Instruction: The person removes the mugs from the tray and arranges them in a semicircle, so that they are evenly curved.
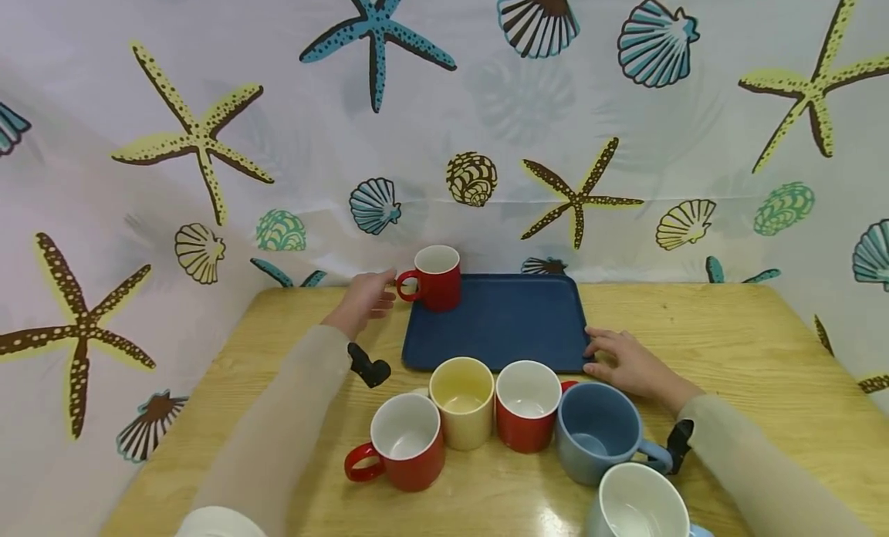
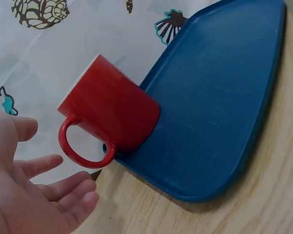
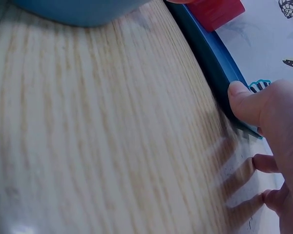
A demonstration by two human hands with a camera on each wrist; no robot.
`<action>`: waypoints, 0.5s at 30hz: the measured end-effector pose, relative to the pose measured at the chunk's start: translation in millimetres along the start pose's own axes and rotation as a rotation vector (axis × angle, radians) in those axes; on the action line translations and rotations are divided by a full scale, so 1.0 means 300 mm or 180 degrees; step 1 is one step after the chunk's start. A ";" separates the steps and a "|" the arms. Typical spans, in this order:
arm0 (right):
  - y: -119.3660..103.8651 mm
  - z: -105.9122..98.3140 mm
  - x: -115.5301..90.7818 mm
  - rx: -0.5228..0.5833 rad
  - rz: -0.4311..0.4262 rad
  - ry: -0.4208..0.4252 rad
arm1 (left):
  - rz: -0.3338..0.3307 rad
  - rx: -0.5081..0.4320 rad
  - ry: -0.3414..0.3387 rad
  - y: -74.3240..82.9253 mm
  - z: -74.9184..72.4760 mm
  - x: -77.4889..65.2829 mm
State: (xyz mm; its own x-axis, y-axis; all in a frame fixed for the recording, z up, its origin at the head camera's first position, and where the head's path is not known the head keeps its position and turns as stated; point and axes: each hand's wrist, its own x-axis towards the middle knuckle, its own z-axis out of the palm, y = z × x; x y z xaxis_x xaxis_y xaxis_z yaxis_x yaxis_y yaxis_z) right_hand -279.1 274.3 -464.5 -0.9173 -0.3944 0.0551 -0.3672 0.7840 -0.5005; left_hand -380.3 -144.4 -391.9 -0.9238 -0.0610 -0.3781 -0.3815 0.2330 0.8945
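A red mug (image 1: pixel 441 287) with a white inside stands upright on the back left corner of a dark blue tray (image 1: pixel 514 321). Its handle points left, toward my left hand (image 1: pixel 363 299). That hand has its fingers spread and holds nothing; in the left wrist view a small gap separates it from the mug handle (image 2: pixel 71 146). At the tray's right side, my right hand (image 1: pixel 628 363) rests with loosely bent fingers. Its thumb (image 3: pixel 244 102) touches the front right part of the tray rim in the right wrist view, while the other fingers reach down beside the tray.
In front of the tray stand a red mug (image 1: pixel 415 464), a yellow mug (image 1: pixel 467 429), another red mug (image 1: pixel 525 429) and a blue mug (image 1: pixel 590 456). A white-inside mug (image 1: pixel 635 506) is at the front right. A patterned cloth (image 1: pixel 444 120) hangs behind the wooden table (image 1: pixel 694 321).
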 end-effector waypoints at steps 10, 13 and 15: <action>0.000 0.000 -0.003 0.0000 -0.0028 -0.0003 | -0.0324 -0.0163 -0.0252 -0.004 0.034 0.055; -0.003 -0.007 -0.006 -0.0005 -0.0016 -0.0005 | -0.0261 0.0043 -0.0246 -0.007 0.048 0.077; -0.006 -0.006 -0.007 -0.0007 -0.0016 -0.0004 | -0.0176 0.0164 -0.0204 -0.011 0.056 0.081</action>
State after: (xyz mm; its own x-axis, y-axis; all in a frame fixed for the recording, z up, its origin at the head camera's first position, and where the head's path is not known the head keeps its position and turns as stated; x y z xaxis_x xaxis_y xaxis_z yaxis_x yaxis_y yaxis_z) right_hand -276.7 274.5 -462.1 -0.9152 -0.3990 0.0565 -0.3721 0.7831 -0.4983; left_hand -401.0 -130.3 -408.1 -0.8966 -0.0135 -0.4426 -0.4282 0.2807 0.8590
